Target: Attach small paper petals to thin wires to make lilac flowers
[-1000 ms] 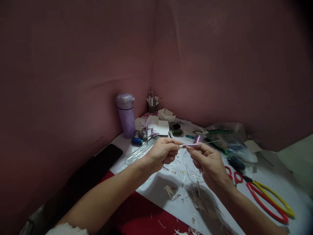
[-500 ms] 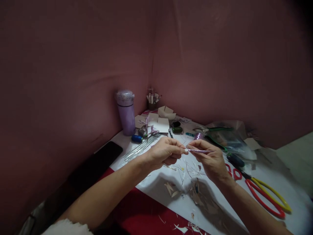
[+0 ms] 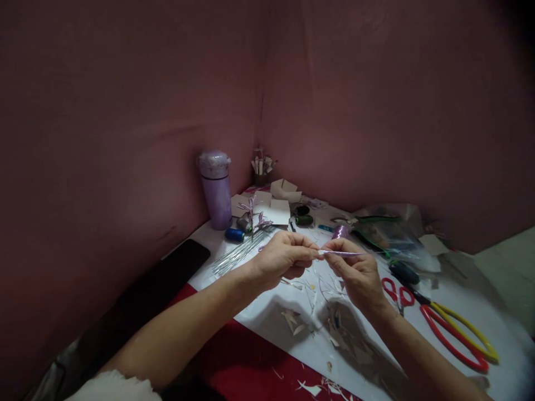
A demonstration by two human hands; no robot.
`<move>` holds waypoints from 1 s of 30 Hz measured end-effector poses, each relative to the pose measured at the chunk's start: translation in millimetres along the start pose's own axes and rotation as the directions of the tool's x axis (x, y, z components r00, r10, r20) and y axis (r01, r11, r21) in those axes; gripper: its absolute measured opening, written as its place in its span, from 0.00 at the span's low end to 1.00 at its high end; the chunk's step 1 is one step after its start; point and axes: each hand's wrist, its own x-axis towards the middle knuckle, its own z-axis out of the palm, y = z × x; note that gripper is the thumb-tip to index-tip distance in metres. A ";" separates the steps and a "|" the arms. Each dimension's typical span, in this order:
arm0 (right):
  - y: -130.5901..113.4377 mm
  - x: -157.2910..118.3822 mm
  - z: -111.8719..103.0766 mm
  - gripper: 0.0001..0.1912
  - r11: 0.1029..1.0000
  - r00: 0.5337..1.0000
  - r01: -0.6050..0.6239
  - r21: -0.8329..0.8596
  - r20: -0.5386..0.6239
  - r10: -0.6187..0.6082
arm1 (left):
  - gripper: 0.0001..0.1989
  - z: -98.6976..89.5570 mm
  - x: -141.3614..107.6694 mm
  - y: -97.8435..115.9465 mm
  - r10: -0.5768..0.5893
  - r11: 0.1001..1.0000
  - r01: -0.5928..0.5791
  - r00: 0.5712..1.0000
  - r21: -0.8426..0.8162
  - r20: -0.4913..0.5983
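Note:
My left hand point(image 3: 288, 256) pinches one end of a thin purple-and-white strip point(image 3: 345, 254) above the white sheet point(image 3: 267, 317). Close beside it, my right hand point(image 3: 355, 267) grips the same strip between thumb and fingers, and the strip runs on to the right past the fingertips. The fingertips of both hands nearly touch. Below the hands lie thin offcuts and paper scraps point(image 3: 295, 323). Thin silvery wires point(image 3: 240, 255) are spread to the left of my left hand.
A purple bottle point(image 3: 217, 195) stands at the back left, near blue thread point(image 3: 234, 235) and a dark phone point(image 3: 184, 267). Purple thread point(image 3: 339, 231) is behind my right hand. Red scissors point(image 3: 406, 296) and red-and-yellow-handled cutters point(image 3: 453, 337) lie right, near a plastic bag point(image 3: 388, 234).
My right hand has moved slightly closer to my left fingertips along the strip. The white end between the fingers shows less plainly, and more of the red scissors is visible.

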 end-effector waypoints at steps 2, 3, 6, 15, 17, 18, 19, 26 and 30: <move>5.4 -4.1 1.7 0.10 0.995 0.997 -0.071 0.067 -0.019 0.072 | 0.05 1.9 0.1 -0.6 0.016 1.000 -0.016 1.000 -0.002 -0.024; 7.9 -6.0 2.6 0.11 0.990 0.994 -0.098 0.100 -0.031 0.102 | 0.06 2.7 0.2 -1.1 0.019 1.000 -0.019 0.999 0.001 -0.038; 10.6 -10.3 6.2 0.12 0.979 0.986 -0.132 0.152 -0.084 0.146 | 0.06 4.5 0.7 -2.9 0.029 1.000 -0.028 0.998 0.010 -0.063; -7.8 -25.8 26.0 0.07 0.990 0.975 -0.093 0.106 -0.193 0.113 | 0.06 7.4 2.6 -7.3 0.126 0.987 -0.101 0.971 0.128 -0.202; -12.3 -29.2 27.4 0.07 0.993 0.980 -0.101 0.061 -0.163 0.110 | 0.04 5.0 4.7 -10.0 0.217 0.951 -0.150 0.946 0.269 -0.242; -15.2 -30.1 26.6 0.08 0.994 0.984 -0.109 0.026 -0.139 0.112 | 0.03 3.2 5.8 -11.6 0.277 0.917 -0.179 0.929 0.357 -0.245; -18.8 -30.2 24.5 0.09 0.992 0.987 -0.122 -0.019 -0.110 0.120 | 0.03 1.1 6.8 -13.1 0.337 0.869 -0.205 0.912 0.449 -0.234; -48.4 -6.4 -12.7 0.12 0.911 0.950 -0.134 -0.389 0.213 0.230 | 0.09 -6.8 4.0 -10.8 0.400 0.494 -0.193 0.916 0.848 -0.024; -42.6 12.7 -31.5 0.13 0.923 0.912 -0.196 -0.330 0.284 0.295 | 0.07 -4.2 1.2 -4.2 0.121 0.722 -0.131 0.991 0.680 0.063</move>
